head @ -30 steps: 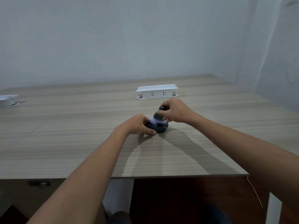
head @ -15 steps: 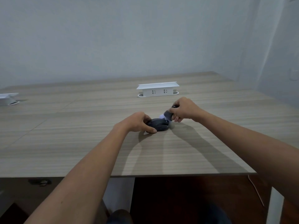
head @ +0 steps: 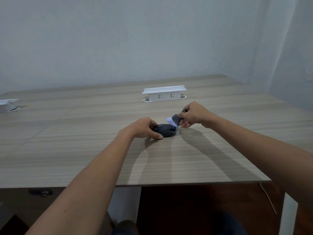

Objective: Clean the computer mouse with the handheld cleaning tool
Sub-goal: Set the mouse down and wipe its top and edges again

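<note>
Nearest us, the desk [head: 169, 160] edge, bare wood under both forearms. Up the left arm to the left hand [head: 144, 128], curled over the near, left side of the mouse [head: 166, 131], thumb tip down on the wood at its front, pinning the dark mouse flat on the desk. Only that side is held, so a hard push from the right could spin the mouse out from under the fingers.

Just beyond, the right hand [head: 191, 114] is closed on the cleaning tool [head: 175, 120], pinching the grey handle with the white head pointing down-left at the mouse's far right end. Whether the head is touching the shell, I can't quite tell. It's a fingertip pinch, so heavy pressure could twist the tool loose, or skid it off the rounded shell onto the desk.

Further back, a white socket box [head: 164, 94] stands well clear, and another at the far left [head: 8, 105].
</note>
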### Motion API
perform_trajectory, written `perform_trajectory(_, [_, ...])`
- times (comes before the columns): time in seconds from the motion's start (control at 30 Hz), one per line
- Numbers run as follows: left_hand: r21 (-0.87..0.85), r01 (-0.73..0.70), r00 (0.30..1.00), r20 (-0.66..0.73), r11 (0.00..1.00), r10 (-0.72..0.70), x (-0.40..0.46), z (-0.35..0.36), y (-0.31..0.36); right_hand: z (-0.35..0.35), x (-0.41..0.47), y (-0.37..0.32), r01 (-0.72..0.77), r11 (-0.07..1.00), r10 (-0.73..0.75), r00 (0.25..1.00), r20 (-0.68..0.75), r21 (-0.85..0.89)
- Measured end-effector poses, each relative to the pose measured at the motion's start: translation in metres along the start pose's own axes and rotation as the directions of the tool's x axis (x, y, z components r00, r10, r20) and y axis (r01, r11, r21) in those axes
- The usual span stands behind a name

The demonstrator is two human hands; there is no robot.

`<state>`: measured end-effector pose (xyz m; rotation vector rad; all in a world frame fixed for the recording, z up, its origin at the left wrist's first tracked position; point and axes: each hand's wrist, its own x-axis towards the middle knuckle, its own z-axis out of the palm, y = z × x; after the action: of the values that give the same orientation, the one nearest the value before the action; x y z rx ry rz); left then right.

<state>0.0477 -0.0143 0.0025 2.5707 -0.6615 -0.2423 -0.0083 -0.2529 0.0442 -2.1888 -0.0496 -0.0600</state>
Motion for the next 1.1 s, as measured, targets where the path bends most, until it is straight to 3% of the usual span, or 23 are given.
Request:
perform_trajectory(0.33, [0.002, -0.011, 1.0, -0.023, 1.0, 0.012, -0.001, 0.001, 0.001, 0.005, -0.021, -0.004, -0.003, 1.0, 0.002, 0.995, 0.102, 0.009])
perform_trajectory(0.5, [0.007, 0.011, 1.0, -0.027, 1.0, -0.011, -0.002, 0.001, 0.003, 0.003, -0.008, -0.003, 0.022, 0.993, -0.025, 0.999, -0.022, -0.115])
perform_trajectory(1.1, [0.016, 0.112, 0.992, -0.069, 0.994, -0.11, -0.019, -0.005, 0.018, 0.011, -0.011, -0.005, 0.099, 0.983, -0.101, 0.995, -0.006, -0.155])
